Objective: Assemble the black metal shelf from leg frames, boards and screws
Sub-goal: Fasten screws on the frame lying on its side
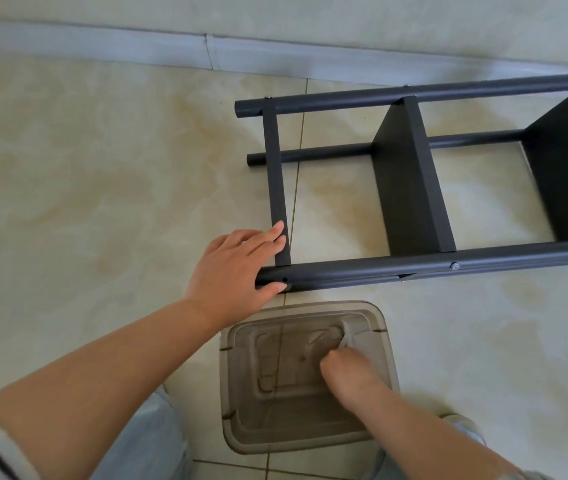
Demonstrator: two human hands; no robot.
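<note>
Black metal shelf (414, 188) lying on tiled floor (102, 168), left hand (237, 265) open, resting on its leg tube, right hand (345, 372) inside clear bin (241, 427), apparently pinching a small tool (343, 342)

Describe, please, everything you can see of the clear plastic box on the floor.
The clear plastic box is a smoky, see-through tub with rounded corners and a stepped rim. It stands upright and open on the tiled floor, just in front of the black metal shelf lying on its side. The right hand reaches inside and pinches a small pale part, too blurred to identify.
</note>
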